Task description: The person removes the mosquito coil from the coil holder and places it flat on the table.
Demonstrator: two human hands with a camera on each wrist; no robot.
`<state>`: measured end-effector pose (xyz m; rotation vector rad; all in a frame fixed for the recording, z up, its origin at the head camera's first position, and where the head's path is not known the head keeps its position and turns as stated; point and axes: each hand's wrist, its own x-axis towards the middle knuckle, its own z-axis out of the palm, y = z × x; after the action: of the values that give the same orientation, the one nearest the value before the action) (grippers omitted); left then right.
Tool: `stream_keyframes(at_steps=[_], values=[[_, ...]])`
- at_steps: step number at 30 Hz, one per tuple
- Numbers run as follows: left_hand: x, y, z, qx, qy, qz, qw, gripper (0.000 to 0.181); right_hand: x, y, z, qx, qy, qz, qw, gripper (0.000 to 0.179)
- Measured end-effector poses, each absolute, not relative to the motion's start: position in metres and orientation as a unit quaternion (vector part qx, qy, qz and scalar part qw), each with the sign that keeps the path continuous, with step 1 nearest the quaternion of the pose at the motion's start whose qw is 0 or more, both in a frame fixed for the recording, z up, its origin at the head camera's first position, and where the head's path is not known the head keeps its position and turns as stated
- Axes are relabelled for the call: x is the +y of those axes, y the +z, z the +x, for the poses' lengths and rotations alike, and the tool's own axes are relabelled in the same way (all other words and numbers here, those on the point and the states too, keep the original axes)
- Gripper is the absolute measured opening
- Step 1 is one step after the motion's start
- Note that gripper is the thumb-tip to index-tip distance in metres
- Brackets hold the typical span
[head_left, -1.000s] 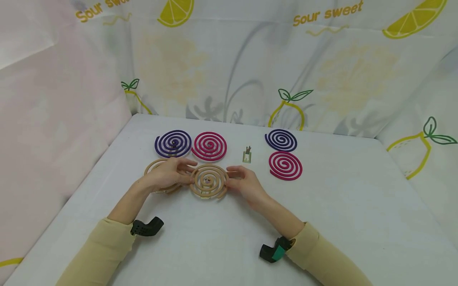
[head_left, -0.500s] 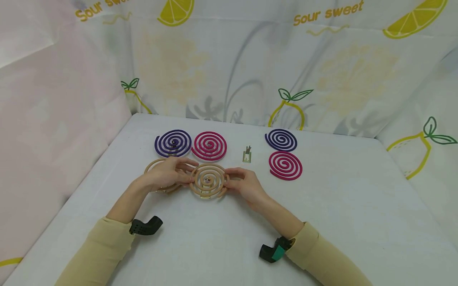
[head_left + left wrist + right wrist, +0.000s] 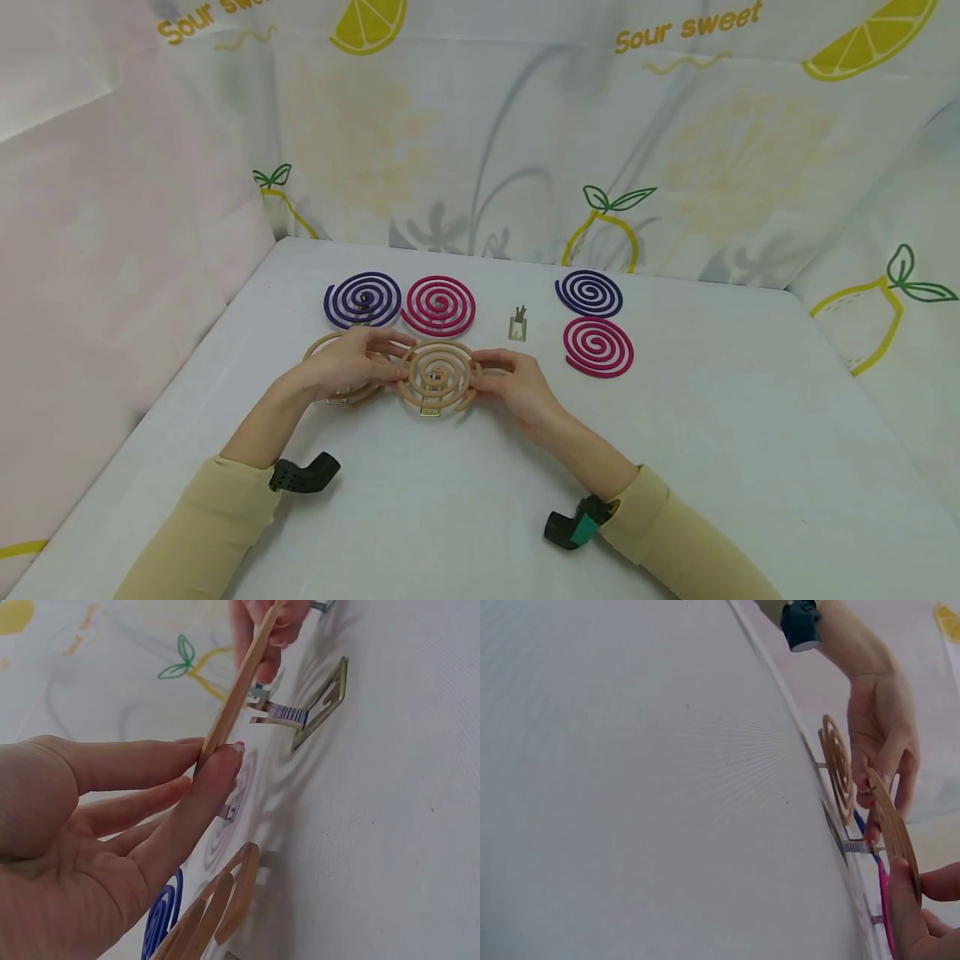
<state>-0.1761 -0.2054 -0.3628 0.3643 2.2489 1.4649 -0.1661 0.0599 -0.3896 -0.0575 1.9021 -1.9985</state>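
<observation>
One tan coil (image 3: pixel 438 375) is held up between the two hands, right over a small metal stand (image 3: pixel 289 715) on the desk (image 3: pixel 480 500). I can't tell if the stand's prongs touch it. It looks thin, so I think it could snap if the hands squeeze hard or pull two ways. It could also slip off if its middle misses the prongs when the fingers let go. If the left wrist dips, it might bump the second tan coil (image 3: pixel 238 896), which is just below that hand.

The left hand (image 3: pixel 348 362) pinches one edge with thumb and finger, spread only as wide as the coil is thick. The right hand (image 3: pixel 522 392) pinches the edge across from it, with just as small a gap.

Past the left hand I see a purple coil (image 3: pixel 365 298), and beside it, beyond the gap between the hands, a pink coil (image 3: pixel 440 304). Just beyond the right hand is a bare stand (image 3: pixel 518 321). Farther out on that side are another purple coil (image 3: pixel 590 292) and another pink coil (image 3: pixel 597 343).
</observation>
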Motion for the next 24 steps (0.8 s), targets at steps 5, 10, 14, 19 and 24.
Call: stream_keyframes(at_steps=[5, 10, 14, 19, 24], values=[[-0.205, -0.360, -0.176, 0.802, 0.543, 0.127, 0.214, 0.052, 0.061, -0.386, -0.167, 0.677, -0.712, -0.019, 0.187, 0.038], [-0.204, -0.359, -0.176, 0.793, 0.557, 0.123, 0.215, 0.054, 0.063, -0.382, -0.167, 0.679, -0.710, -0.018, 0.183, 0.037], [-0.203, -0.360, -0.177, 0.786, 0.567, 0.134, 0.207, 0.053, 0.065, -0.379, -0.169, 0.682, -0.709, -0.020, 0.178, 0.038], [-0.198, -0.362, -0.178, 0.774, 0.586, 0.126, 0.203, 0.053, 0.073, -0.375, -0.172, 0.689, -0.702, -0.027, 0.178, 0.041], [-0.189, -0.363, -0.178, 0.762, 0.602, 0.122, 0.204, 0.054, 0.082, -0.372, -0.173, 0.684, -0.707, -0.030, 0.177, 0.042]])
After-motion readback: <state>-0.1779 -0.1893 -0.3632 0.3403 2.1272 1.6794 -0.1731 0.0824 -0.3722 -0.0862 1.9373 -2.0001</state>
